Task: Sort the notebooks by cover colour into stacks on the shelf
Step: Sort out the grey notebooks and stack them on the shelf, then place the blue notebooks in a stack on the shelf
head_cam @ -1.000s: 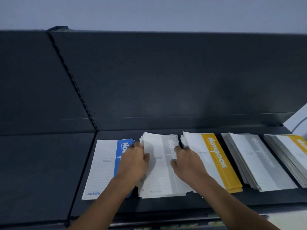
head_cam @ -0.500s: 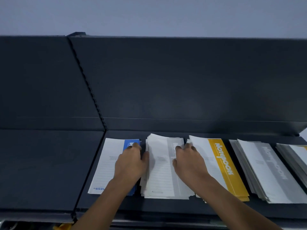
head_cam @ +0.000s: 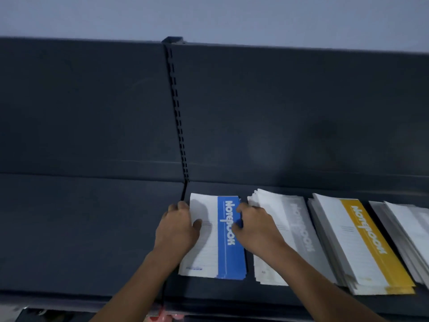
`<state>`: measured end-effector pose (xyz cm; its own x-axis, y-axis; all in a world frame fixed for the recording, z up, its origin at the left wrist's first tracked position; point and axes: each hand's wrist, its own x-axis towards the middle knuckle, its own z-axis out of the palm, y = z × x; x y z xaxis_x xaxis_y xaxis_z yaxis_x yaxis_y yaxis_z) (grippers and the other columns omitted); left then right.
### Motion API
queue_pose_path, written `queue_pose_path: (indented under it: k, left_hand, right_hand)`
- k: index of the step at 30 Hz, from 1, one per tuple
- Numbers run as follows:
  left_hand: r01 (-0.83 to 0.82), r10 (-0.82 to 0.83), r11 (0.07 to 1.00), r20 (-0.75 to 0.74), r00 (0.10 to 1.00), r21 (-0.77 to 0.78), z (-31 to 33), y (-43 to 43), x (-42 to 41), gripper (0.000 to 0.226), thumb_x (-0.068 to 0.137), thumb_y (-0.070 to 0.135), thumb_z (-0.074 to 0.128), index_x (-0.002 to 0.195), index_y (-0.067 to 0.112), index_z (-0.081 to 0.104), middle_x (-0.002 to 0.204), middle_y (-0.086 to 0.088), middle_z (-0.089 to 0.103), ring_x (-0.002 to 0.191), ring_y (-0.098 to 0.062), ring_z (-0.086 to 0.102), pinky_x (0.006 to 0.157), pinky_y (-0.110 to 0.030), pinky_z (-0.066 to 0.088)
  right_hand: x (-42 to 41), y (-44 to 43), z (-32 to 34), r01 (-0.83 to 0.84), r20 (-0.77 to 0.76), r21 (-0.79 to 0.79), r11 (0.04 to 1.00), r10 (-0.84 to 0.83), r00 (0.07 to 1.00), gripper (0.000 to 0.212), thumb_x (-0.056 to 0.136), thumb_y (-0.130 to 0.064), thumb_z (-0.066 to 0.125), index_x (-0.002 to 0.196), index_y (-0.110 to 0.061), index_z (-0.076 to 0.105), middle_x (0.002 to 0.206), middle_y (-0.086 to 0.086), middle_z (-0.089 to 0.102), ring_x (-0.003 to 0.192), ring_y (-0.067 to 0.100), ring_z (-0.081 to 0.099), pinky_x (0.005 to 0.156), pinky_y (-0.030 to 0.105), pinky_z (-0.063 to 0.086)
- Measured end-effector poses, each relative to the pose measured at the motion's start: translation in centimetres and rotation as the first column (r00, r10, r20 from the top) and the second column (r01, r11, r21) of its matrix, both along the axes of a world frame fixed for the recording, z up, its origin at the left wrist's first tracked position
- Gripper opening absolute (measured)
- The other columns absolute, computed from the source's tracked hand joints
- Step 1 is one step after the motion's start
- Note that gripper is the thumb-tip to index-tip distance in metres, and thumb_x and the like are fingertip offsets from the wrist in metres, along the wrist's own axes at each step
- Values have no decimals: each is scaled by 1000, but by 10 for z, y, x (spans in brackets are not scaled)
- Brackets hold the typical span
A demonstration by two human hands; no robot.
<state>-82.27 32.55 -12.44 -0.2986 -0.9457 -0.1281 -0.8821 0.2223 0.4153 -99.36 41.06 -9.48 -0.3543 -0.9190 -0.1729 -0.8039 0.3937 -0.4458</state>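
Left hand (head_cam: 177, 228) and right hand (head_cam: 256, 226) grip opposite long edges of the blue-striped white paper notebook stack (head_cam: 228, 256) at the dark metal shelf's (head_cam: 92, 228) left edge. A grey-striped stack (head_cam: 278, 212) and a yellow-striped stack (head_cam: 362, 240) lie beside it.

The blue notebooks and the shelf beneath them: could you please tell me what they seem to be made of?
The blue notebooks look like paper with thin card covers, matt finish: thin layered edges show at the near end. The shelf looks like painted sheet metal, dark matt grey: smooth even face and a slotted upright at the back, though coated board cannot be ruled out.
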Motion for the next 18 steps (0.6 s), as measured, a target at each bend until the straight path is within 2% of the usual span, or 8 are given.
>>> queue_pose_path:
  k: [3,5,8,11,13,15,16,18]
  left_hand:
    - [-36,46,992,-80,996,121,-3,-3,6,46,94,43,62,122,12,44,114,-9,60,101,-27,61,74,-32,44]
    - [-49,64,991,-117,991,127,-5,-3,5,51,95,43,61,129,12,38,114,-9,61,99,-28,62,74,-31,44]
    - [-67,90,984,-137,986,167,-5,-7,2,47,94,44,61,119,12,38,108,-7,59,94,-26,61,73,-30,43]
    - [-94,181,923,-205,962,374,-2,-18,-1,42,91,44,65,106,11,43,100,1,58,86,-15,58,60,-27,43]
    - [-55,187,893,-257,948,448,-5,-23,-5,26,90,36,65,98,12,57,97,1,64,87,-13,62,63,-27,50]
    - [-14,176,887,-310,934,461,-8,-25,-7,15,87,32,63,95,20,63,103,0,67,97,-17,64,81,-33,56]
    - [-2,186,884,-347,919,467,-8,-25,-8,16,87,33,63,98,22,63,107,0,66,100,-17,64,84,-35,56]
    - [28,236,866,-458,857,499,-5,-23,-8,18,92,31,65,106,20,62,108,2,68,97,-13,67,77,-29,54]
  right_hand:
    - [14,-2,-9,47,1,36,998,-47,999,31,98,-24,57,127,-13,52,103,3,56,82,16,61,68,25,47]
    - [20,-3,-13,61,-20,34,998,-60,998,35,98,-24,58,130,-12,51,110,5,58,87,16,59,70,24,46]
    - [24,-7,-15,85,-55,28,996,-83,995,36,97,-26,57,130,-12,52,115,7,59,105,21,57,86,29,51]
    - [25,-8,-20,89,-99,34,995,-85,991,35,97,-28,56,128,-13,52,115,7,59,112,22,52,96,32,48]
    - [23,-9,-20,91,-76,45,995,-88,993,35,97,-28,56,128,-14,51,117,6,58,108,20,55,93,31,51]
    - [20,-10,-17,87,-37,66,994,-85,996,36,98,-28,57,130,-14,49,119,5,58,104,18,57,83,25,51]
    - [18,-12,-16,88,-18,75,993,-87,996,37,98,-28,57,130,-14,47,119,4,57,101,17,58,76,20,49]
    - [14,-14,-14,124,39,59,990,-127,991,40,97,-27,60,130,-15,41,117,3,56,93,13,58,67,16,46]
